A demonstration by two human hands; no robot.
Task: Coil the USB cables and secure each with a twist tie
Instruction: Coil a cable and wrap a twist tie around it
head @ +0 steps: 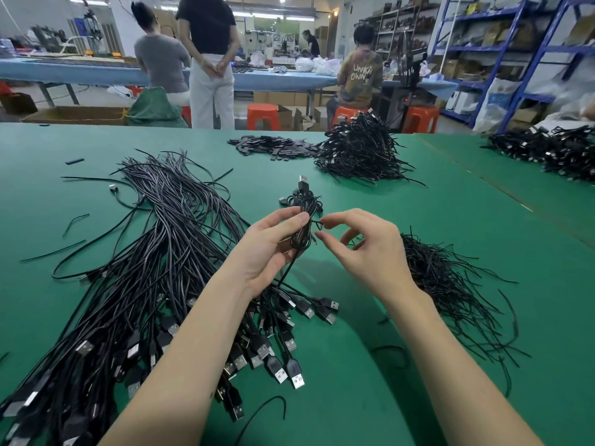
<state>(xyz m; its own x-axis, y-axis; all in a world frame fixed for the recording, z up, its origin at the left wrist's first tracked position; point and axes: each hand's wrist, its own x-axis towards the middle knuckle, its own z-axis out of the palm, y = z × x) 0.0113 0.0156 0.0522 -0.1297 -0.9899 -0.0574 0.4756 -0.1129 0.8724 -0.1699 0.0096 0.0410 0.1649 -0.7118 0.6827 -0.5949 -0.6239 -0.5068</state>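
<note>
Above the middle of the green worktop (pixel 418 194), the left hand (pixel 273 249) grips a coiled USB cable (pixel 303 217), its fingers and thumb curled round the bundle's middle so the loops cannot spring apart. The right hand (pixel 370 249) pinches the end of a twist tie (pixel 317 224) between thumb and forefinger, just beside the coil, the other fingers loosely curled; the grip looks suited to twisting the tie shut around the waist of the bundle. The coil's long axis runs away from the person toward the far edge, and its USB plug (pixel 303 181) sticks out at the far end, pointing away. A loose tail of cable hangs from the near end, down toward the worktop.

Toward the left edge lies a spread of uncoiled cables (pixel 154 252), plugs toward the near edge, within easy reach of the left hand. Near the right hand lies a heap of twist ties (pixel 444 278), handy for picking the next one. Toward the far edge sits a pile of finished coils (pixel 360 149), apparently kept clear of the working area.
</note>
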